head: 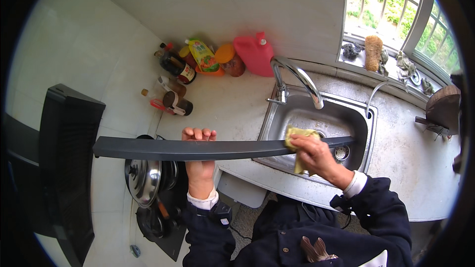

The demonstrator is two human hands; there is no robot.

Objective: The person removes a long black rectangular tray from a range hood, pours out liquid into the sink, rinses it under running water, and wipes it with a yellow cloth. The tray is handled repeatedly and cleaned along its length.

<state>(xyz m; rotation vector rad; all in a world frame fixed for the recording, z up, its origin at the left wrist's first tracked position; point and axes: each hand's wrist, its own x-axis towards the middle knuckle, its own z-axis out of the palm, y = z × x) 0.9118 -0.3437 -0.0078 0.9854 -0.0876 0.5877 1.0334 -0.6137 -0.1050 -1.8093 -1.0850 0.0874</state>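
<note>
A long dark grey trough-like strip (230,150) spans from above the stove side across to the steel sink (261,133). My left hand (200,167) supports it from beneath near its left half, with fingertips curled up past the far edge. Over the sink, my right hand (315,154) grips a yellowish cloth (302,133) pressed against the strip towards its right end. That right end reaches over the basin, near the drain strainer (341,152). The palm of my left hand is hidden behind the strip.
A curved chrome faucet (298,76) arches over the basin. Sauce bottles (174,65), jars (230,59) and a pink jug (254,55) line the back wall. A lidded pan (143,181) sits on the stove at left, beside a black range hood (70,163). A round chopping board (443,107) stands right.
</note>
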